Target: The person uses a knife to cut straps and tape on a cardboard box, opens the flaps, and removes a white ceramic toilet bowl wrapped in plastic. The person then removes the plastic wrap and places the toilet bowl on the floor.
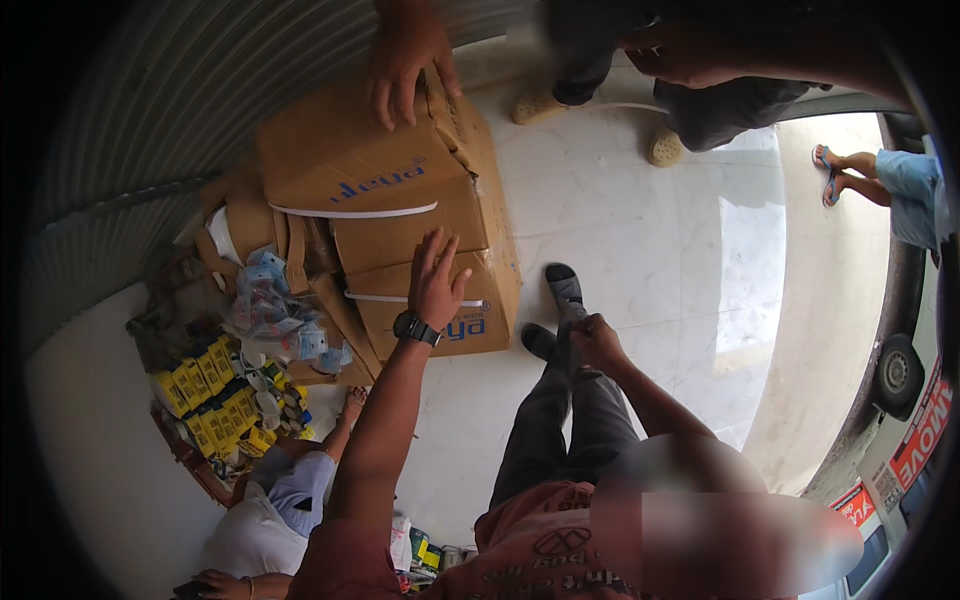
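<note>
My left hand [438, 288], with a black wristwatch, reaches over a large brown cardboard box [380, 260] that has blue printing. Its fingers are spread and nothing is in them; whether the palm touches the cardboard I cannot tell. White strips [360, 211] lie across the box. Lower and to the right, my right hand [597, 343] is in front of my dark trouser leg with its fingers curled in. Anything inside that hand is hidden. At the box's far end, another person's hand [408, 85] hangs over the cardboard with fingers pointing down.
Clear plastic packets [275, 305] and torn cardboard lie left of the box, near yellow small boxes [210, 390]. A person in white [265, 520] is low at the left. Another person in clogs [540, 106] stands at the far side. A corrugated shutter [190, 110] borders the left.
</note>
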Available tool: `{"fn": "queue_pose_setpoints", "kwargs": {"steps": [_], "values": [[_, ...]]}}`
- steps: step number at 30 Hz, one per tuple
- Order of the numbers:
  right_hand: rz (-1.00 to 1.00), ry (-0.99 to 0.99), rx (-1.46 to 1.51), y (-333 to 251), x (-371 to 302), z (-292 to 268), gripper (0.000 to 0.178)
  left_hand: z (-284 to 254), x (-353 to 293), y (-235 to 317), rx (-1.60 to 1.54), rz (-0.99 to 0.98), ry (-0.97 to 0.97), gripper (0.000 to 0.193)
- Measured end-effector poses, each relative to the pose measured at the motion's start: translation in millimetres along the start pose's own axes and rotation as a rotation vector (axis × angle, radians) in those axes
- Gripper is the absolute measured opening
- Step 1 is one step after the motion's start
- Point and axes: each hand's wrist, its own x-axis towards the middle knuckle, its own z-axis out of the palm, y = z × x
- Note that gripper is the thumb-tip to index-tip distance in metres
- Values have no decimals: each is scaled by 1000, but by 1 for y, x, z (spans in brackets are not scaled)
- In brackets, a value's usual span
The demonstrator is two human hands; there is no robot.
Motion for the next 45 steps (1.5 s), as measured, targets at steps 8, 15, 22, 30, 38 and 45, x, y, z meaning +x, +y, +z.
{"fn": "queue_pose_setpoints", "kwargs": {"steps": [8,15,22,30,38,45], "values": [[-320,64,-93,-72,71,35,35,57,2,-16,120,-220,-257,71],[-392,49,-184,-87,116,58,35,54,32,-36,136,-150,-525,56],[-398,102,-61,-84,128,71,37,69,23,-51,-116,-241,-492,47],[-426,129,-22,-75,111,92,35,70,23,-47,-61,-268,-466,44],[-404,-199,-496,-81,114,46,42,1,-9,-28,-280,-182,-368,41],[-465,202,-207,-145,160,61,36,21,33,3,11,-473,-420,58]]}}
